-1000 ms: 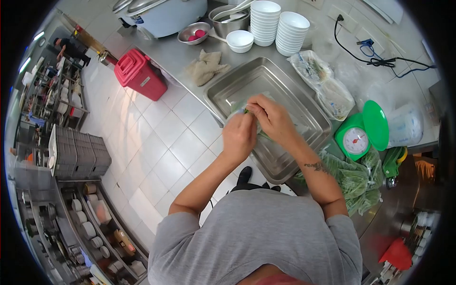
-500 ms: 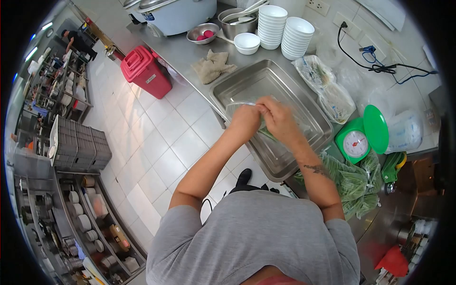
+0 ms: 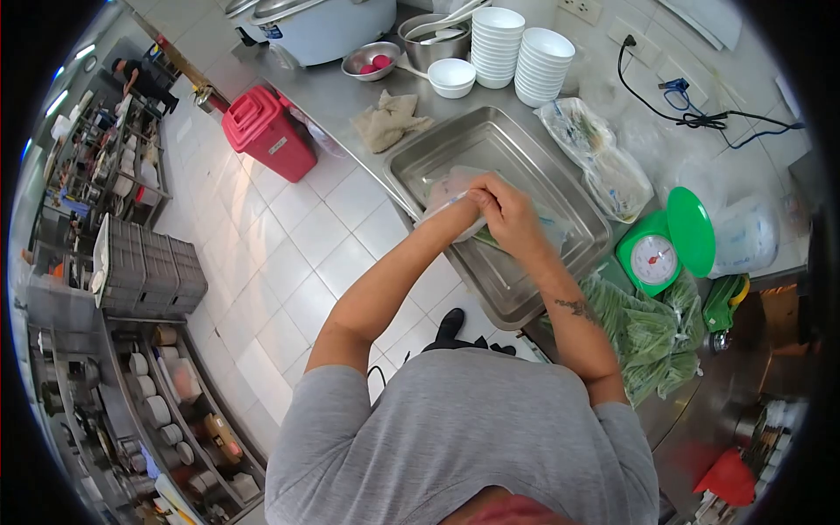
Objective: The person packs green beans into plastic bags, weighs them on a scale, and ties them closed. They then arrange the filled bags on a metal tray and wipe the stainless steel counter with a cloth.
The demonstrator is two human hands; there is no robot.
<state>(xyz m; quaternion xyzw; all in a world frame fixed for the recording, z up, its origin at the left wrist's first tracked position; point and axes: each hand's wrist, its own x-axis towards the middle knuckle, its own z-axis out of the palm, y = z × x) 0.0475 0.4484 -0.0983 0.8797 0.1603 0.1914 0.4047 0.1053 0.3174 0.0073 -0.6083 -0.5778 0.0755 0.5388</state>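
Observation:
Both my hands are together above the metal tray (image 3: 547,293). My left hand (image 3: 457,185) reaches into a clear plastic bag (image 3: 435,208), which loosely covers it up to the wrist. Its fingers look blurred through the film. Closed on the bag's edge beside the left wrist is my right hand (image 3: 507,214). Below the hands, more clear plastic with some green stalks (image 3: 486,236) shows over the tray floor.
A green scale (image 3: 650,260) and bagged green vegetables (image 3: 652,332) lie to the right. Behind the tray is a wrapped pack (image 3: 599,157). Stacked white bowls (image 3: 497,48), a cloth (image 3: 391,121) and a bowl with pink items (image 3: 372,63) stand farther back. A red bin (image 3: 269,136) is on the floor.
My left hand has gone from a fist beside the right hand to inside the plastic bag, reaching farther forward. My right hand stays in nearly the same place.

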